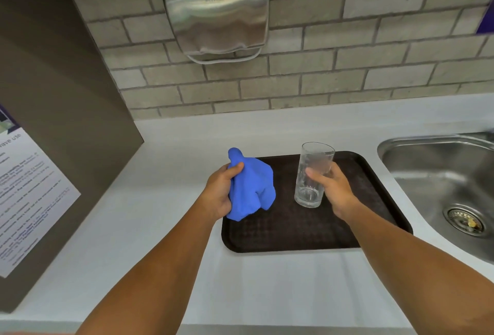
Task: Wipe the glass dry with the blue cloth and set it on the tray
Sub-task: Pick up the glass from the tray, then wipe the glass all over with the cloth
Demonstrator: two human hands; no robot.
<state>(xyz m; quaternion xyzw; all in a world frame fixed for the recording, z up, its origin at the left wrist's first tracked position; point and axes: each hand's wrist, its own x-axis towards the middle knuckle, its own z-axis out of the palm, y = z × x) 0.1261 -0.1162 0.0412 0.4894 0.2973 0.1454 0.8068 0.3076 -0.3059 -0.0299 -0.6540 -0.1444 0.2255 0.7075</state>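
A tall clear glass [312,174] stands upright over the dark brown tray [288,230], its base at or just above the tray's surface; I cannot tell if it touches. My right hand [331,187] wraps around the glass's middle from the right. My left hand [222,190] grips a bunched blue cloth [251,187], held over the tray's left edge. Cloth and glass are apart, with a gap of tray between them.
The tray lies on a white counter [165,227]. A steel sink [449,182] with a drain is to the right. A steel hand dryer [216,14] hangs on the brick wall behind. A grey cabinet side with a printed notice [24,195] stands at the left.
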